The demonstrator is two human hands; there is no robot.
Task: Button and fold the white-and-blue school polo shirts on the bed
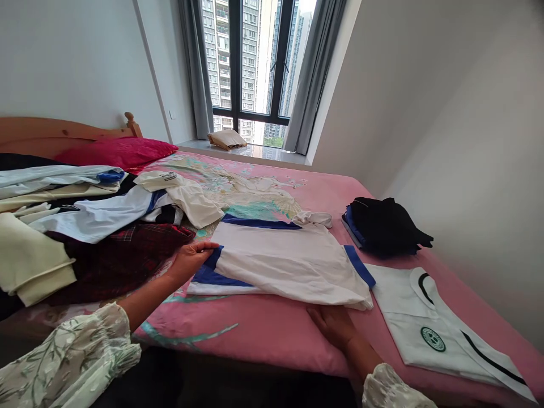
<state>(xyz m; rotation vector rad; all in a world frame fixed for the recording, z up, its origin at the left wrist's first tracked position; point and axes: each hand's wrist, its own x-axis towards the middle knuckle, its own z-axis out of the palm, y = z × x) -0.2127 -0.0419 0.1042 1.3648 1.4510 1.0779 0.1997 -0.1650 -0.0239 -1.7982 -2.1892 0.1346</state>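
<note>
A white shirt with blue trim (280,260) lies spread on the pink bed sheet (263,328) in front of me. My left hand (189,258) rests at the shirt's left side, fingers pinched on its blue-edged sleeve. My right hand (334,326) lies at the shirt's near right edge, and its fingertips are tucked under the white cloth. Both my sleeves are light with a leaf print.
A heap of unfolded clothes (80,226) covers the bed's left side, with a red pillow (117,152) behind it. A folded dark stack (382,226) and a folded white shirt with a green badge (429,323) lie on the right. A window sill lies beyond the bed.
</note>
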